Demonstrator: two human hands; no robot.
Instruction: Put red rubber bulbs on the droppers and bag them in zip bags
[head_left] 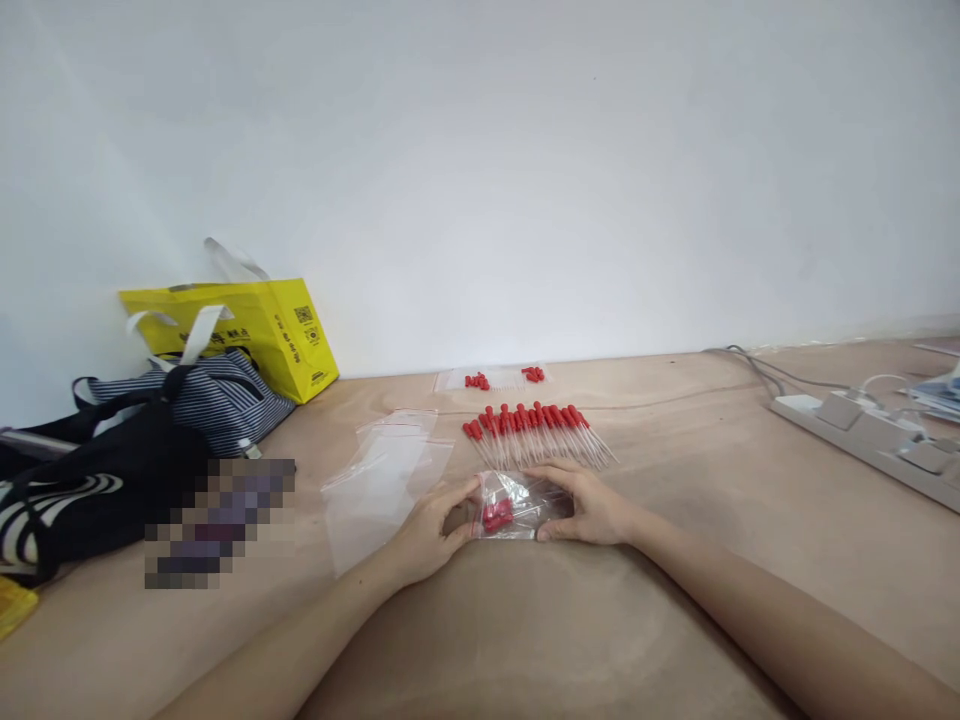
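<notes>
Between my hands a clear zip bag [517, 490] lies on the wooden table, with red-topped droppers [497, 515] inside it. My left hand [435, 530] grips the bag's left end between thumb and fingers. At its right end, the fingers and thumb of my right hand [589, 508] hold the bag from both edges. Just beyond it, several glass droppers with red bulbs [529, 430] lie side by side in a row. Flat clear bags [382, 475] overlap to the left of my hands.
Loose red bulbs [477, 381] lie on a clear bag near the wall. A yellow shopping bag [289, 335], a striped bag [217, 405] and a black bag [97, 490] stand at the left. A white power strip [870, 435] with cables is at the right.
</notes>
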